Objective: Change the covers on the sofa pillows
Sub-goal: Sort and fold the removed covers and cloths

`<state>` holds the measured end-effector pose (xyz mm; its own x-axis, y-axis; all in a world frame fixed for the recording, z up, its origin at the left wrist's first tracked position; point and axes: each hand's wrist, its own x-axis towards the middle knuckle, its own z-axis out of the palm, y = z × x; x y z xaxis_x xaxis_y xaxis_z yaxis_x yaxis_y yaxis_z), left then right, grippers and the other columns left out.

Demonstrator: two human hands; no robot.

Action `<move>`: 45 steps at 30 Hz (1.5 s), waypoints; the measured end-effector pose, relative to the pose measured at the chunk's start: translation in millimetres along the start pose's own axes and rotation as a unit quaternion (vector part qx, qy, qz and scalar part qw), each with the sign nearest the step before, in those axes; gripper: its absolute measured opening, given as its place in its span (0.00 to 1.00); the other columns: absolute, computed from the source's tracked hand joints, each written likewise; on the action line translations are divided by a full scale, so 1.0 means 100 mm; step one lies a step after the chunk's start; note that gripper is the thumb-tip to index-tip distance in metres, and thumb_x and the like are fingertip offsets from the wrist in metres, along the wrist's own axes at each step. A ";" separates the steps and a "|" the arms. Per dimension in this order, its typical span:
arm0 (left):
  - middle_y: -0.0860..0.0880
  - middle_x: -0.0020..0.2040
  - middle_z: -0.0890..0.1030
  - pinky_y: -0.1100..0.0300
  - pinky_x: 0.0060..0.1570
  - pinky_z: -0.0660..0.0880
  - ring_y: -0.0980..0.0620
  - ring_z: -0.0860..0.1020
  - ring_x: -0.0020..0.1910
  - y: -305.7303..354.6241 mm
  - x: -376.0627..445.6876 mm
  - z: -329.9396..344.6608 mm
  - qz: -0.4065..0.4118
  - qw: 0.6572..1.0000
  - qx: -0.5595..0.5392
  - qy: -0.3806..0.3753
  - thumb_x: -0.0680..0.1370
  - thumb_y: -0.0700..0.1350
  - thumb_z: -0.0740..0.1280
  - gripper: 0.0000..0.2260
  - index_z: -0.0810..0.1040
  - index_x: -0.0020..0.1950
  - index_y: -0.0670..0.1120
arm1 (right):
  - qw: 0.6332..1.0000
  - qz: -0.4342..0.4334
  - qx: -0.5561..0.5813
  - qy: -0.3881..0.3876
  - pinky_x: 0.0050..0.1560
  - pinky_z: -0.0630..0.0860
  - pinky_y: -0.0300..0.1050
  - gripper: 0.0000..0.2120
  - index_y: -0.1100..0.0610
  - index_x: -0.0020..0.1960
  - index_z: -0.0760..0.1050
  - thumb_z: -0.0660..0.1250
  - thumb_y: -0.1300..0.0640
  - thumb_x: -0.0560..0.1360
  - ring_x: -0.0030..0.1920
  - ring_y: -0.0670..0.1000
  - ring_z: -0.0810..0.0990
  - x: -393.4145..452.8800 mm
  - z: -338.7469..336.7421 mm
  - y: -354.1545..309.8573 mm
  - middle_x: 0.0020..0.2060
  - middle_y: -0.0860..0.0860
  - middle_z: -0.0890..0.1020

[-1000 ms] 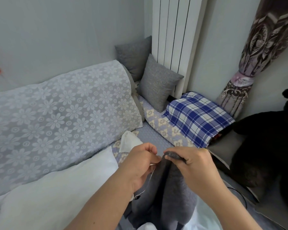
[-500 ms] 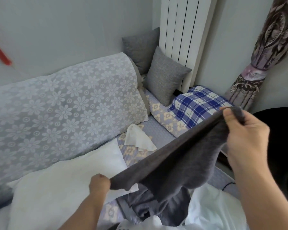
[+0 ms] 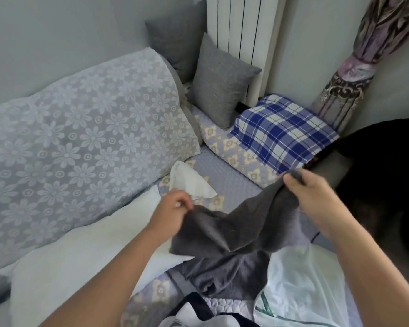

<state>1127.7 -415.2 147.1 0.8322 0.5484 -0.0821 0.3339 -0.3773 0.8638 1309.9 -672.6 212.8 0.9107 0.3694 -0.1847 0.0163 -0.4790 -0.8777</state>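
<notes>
Over a patterned sofa (image 3: pixel 224 171), left hand (image 3: pixel 175 208) and right hand (image 3: pixel 309 197) pinch a grey cover (image 3: pixel 234 227); finding its opening should ease fitting the white insert (image 3: pixel 80 260).

free: sofa seat (image 3: pixel 222 171) ahead | blocked: white pillow (image 3: pixel 80 251) left; dark plush (image 3: pixel 387 185) right

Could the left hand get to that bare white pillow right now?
Probably yes. The white pillow lies right under the left forearm with nothing on top of it, but the left hand is gripping the dark grey cover, so it would need to let go first.
</notes>
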 end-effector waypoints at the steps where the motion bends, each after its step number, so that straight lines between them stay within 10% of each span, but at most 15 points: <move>1: 0.49 0.42 0.78 0.62 0.52 0.70 0.54 0.77 0.45 0.25 -0.06 0.06 0.048 0.997 -0.005 -0.063 0.73 0.26 0.67 0.18 0.77 0.35 0.49 | 0.998 -0.031 -0.020 -0.055 0.61 0.76 0.52 0.08 0.45 0.55 0.81 0.65 0.54 0.81 0.56 0.50 0.81 -0.06 0.08 0.03 0.51 0.45 0.84; 6: 0.53 0.43 0.77 0.62 0.50 0.70 0.55 0.76 0.44 0.55 -0.02 0.52 0.049 0.957 -0.160 -0.236 0.76 0.32 0.67 0.15 0.78 0.38 0.51 | 0.963 -0.050 0.002 -0.264 0.70 0.68 0.38 0.19 0.45 0.70 0.73 0.59 0.61 0.84 0.66 0.39 0.74 -0.24 0.79 0.24 0.64 0.39 0.79; 13: 0.46 0.49 0.82 0.64 0.49 0.77 0.55 0.82 0.47 -0.42 0.58 0.49 -0.153 0.934 -0.239 -0.217 0.80 0.34 0.66 0.10 0.81 0.54 0.47 | 0.993 0.078 0.014 -0.089 0.49 0.75 0.48 0.07 0.54 0.48 0.78 0.63 0.60 0.82 0.44 0.50 0.81 0.17 1.25 0.67 0.41 0.50 0.84; 17: 0.44 0.54 0.81 0.60 0.48 0.75 0.51 0.81 0.48 -1.49 1.57 0.59 -0.248 0.950 0.010 -0.188 0.79 0.38 0.65 0.11 0.77 0.61 0.45 | 0.969 0.243 0.006 0.051 0.44 0.70 0.50 0.10 0.64 0.48 0.74 0.61 0.57 0.83 0.42 0.56 0.76 0.53 1.55 1.15 0.39 0.55 0.77; 20: 0.44 0.66 0.76 0.52 0.61 0.75 0.43 0.77 0.61 -2.31 2.25 0.80 -0.234 0.897 0.243 -0.285 0.78 0.46 0.66 0.21 0.70 0.70 0.46 | 0.915 0.372 -0.159 0.009 0.49 0.72 0.50 0.08 0.62 0.51 0.73 0.61 0.57 0.82 0.52 0.63 0.78 0.73 1.79 1.79 0.47 0.61 0.80; 26: 0.40 0.82 0.48 0.42 0.75 0.56 0.35 0.50 0.80 -2.93 3.48 1.37 0.093 0.791 0.554 -0.244 0.78 0.51 0.70 0.40 0.48 0.82 0.52 | 0.873 0.419 -0.240 -0.061 0.40 0.67 0.44 0.05 0.58 0.52 0.75 0.66 0.57 0.78 0.43 0.57 0.76 0.76 2.17 2.29 0.45 0.57 0.81; 31: 0.45 0.76 0.67 0.43 0.78 0.45 0.41 0.57 0.79 -3.18 4.02 1.59 0.083 0.672 0.670 -0.304 0.82 0.47 0.57 0.20 0.69 0.74 0.52 | 0.882 0.431 -0.191 -0.031 0.39 0.68 0.44 0.07 0.58 0.51 0.76 0.67 0.54 0.78 0.43 0.56 0.78 0.72 2.26 2.31 0.41 0.53 0.80; 32: 0.45 0.71 0.73 0.44 0.78 0.48 0.43 0.65 0.75 -3.17 3.93 1.56 0.066 0.684 0.654 -0.316 0.82 0.46 0.55 0.18 0.71 0.71 0.50 | 0.883 0.427 -0.194 -0.017 0.40 0.68 0.45 0.07 0.57 0.50 0.76 0.66 0.53 0.79 0.43 0.56 0.77 0.70 2.24 2.26 0.42 0.53 0.79; 37: 0.34 0.62 0.78 0.47 0.65 0.66 0.36 0.75 0.63 -2.57 3.09 0.97 -0.141 0.971 0.143 -0.129 0.85 0.46 0.58 0.15 0.74 0.61 0.35 | 0.907 0.312 -0.271 0.086 0.42 0.63 0.48 0.11 0.58 0.43 0.72 0.65 0.53 0.80 0.43 0.54 0.70 0.52 1.93 1.61 0.35 0.47 0.71; 41: 0.40 0.69 0.77 0.47 0.71 0.68 0.41 0.73 0.71 -1.79 2.29 -0.04 -0.260 0.910 -0.319 -0.054 0.81 0.44 0.67 0.20 0.74 0.71 0.37 | 0.938 0.163 -0.287 0.105 0.43 0.67 0.43 0.13 0.58 0.34 0.72 0.71 0.58 0.75 0.44 0.53 0.74 0.18 1.64 0.99 0.38 0.46 0.77; 45: 0.42 0.56 0.85 0.50 0.56 0.81 0.44 0.83 0.57 -0.87 1.68 -0.78 -0.250 0.810 -0.525 -0.078 0.69 0.39 0.67 0.14 0.86 0.51 0.42 | 0.982 0.096 -0.093 0.134 0.37 0.71 0.35 0.14 0.57 0.36 0.80 0.68 0.76 0.67 0.40 0.45 0.79 -0.11 1.41 0.36 0.44 0.41 0.84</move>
<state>1204.3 -231.9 96.9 0.7821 0.3056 -0.5430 0.1531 0.7505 0.6429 1242.4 -582.1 120.7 0.9797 0.0477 -0.1948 -0.1140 -0.6664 -0.7368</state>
